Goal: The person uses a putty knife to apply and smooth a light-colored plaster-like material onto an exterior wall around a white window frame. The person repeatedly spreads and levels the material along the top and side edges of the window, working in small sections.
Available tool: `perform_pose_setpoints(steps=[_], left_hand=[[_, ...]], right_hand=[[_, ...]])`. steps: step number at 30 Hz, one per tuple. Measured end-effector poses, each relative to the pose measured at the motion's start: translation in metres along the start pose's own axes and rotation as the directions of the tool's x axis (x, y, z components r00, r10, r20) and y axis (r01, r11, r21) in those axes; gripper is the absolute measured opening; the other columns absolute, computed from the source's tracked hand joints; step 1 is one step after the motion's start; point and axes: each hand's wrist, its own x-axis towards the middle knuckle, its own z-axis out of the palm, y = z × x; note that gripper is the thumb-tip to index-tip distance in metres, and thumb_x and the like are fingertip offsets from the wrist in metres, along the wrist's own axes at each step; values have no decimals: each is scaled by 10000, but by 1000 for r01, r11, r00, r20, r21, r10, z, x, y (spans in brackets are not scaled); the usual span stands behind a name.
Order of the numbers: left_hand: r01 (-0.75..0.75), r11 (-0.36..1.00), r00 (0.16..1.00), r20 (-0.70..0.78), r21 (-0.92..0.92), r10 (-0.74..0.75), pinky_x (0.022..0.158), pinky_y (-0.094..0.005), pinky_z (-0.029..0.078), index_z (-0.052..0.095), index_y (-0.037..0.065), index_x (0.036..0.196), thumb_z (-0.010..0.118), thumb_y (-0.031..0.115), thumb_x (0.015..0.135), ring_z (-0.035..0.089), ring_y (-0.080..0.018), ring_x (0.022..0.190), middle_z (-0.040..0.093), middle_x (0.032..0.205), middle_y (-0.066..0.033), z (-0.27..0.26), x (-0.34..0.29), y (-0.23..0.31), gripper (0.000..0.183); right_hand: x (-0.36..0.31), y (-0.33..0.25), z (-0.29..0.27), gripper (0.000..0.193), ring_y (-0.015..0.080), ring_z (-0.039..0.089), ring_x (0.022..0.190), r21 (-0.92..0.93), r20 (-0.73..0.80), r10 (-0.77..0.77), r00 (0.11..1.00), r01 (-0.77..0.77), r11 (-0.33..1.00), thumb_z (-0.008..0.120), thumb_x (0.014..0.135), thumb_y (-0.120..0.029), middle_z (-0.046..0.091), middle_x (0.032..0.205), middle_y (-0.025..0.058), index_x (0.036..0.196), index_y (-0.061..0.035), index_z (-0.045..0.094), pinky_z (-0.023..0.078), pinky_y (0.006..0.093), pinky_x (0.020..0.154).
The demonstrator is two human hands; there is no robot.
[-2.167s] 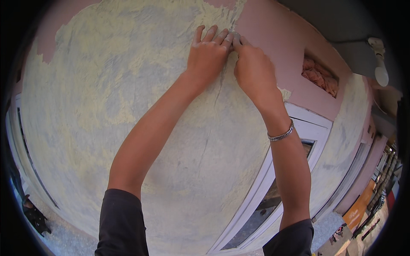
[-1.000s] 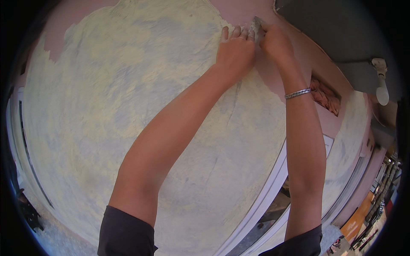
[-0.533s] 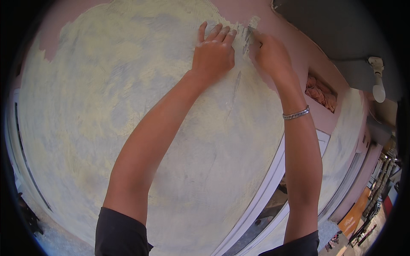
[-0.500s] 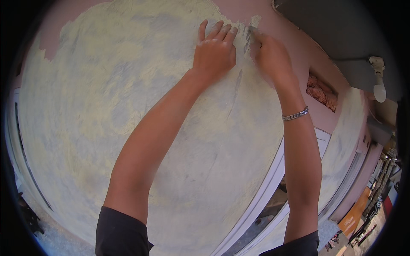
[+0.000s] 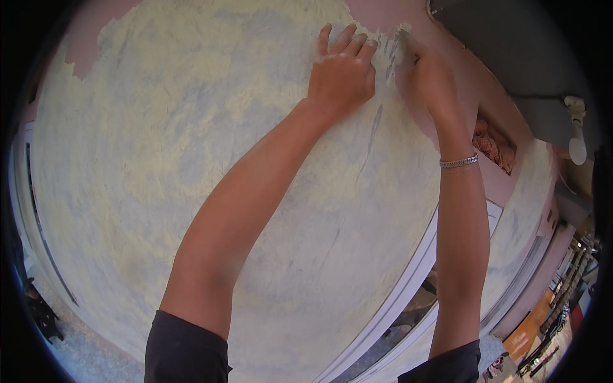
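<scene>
The wall [image 5: 140,191] is smeared in patchy cream and grey — pink along the top. At lower right it's broken by a window [image 5: 399,325]. Now high up, the left hand [image 5: 343,76] is spread, palm hidden; whether anything is held cannot be told. And by the right hand [image 5: 435,76], ringed at the wrist by a bracelet [image 5: 458,162], the scraper [image 5: 401,43] is gripped — near the left hand, where cream meets pink.

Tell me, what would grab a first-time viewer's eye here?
Probably the left hand, fingers spread, and the right hand, both raised near the top, before a patchy yellow-grey coating that fills the middle. A silvery bracelet circles the right wrist. At the far right, a white bulb stands out.
</scene>
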Motion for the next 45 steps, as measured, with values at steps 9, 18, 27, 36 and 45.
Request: perform_pose_setpoints(steps=[9, 18, 27, 36, 45], left_hand=[[8, 999, 1000, -29, -32, -9, 1269, -625, 290, 689, -20, 1268, 584, 130, 965, 591, -385, 1406, 722, 1326, -216, -2, 2, -7, 354], [-111, 993, 993, -45, 26, 112, 1243, -589, 342, 708, -5, 1187, 583, 71, 951, 621, -376, 1359, 745, 1236, -199, -2, 1, -8, 277], [-228, 972, 972, 35, -61, 231, 1237, -528, 373, 739, 68, 1282, 610, 30, 1000, 678, -278, 1306, 782, 1286, -78, -22, -24, 53, 312], [-3, 930, 895, 415, -368, 167, 1308, -583, 280, 610, -32, 1490, 636, 125, 987, 522, -359, 1499, 620, 1538, -210, -9, -118, 252, 527], [121, 918, 895, 442, -376, 63, 1322, -621, 217, 559, -77, 1527, 645, 153, 994, 423, -398, 1576, 555, 1592, -262, 27, -134, 290, 586]], right_hand=[[-95, -11, -57, 578, 362, 763, 1035, 110, 322, -287, 902, 266, 958, 642, 953, 54, 726, 1364, 199, 1490, -155, 690, 595, 425, 968], [-257, -4, -123, 701, 231, 662, 688, 297, 782, -294, -550, -86, 951, 633, 1119, -294, 713, 835, 138, 1739, -210, 315, 502, 401, 660], [-234, 108, -115, 459, 309, 734, 797, 288, 478, -243, 844, 111, 951, 729, 1038, -178, 786, 1092, 185, 1489, -121, 664, 586, 407, 770], [-259, 151, -66, 339, 365, 760, 702, -13, 308, -129, 943, 140, 990, 686, 1049, -202, 696, 931, 198, 1369, -89, 703, 620, 400, 597], [-250, 206, -60, 383, 282, 720, 617, -84, 241, -198, 950, 223, 971, 688, 1068, -282, 661, 814, 144, 1441, -207, 729, 581, 387, 560]])
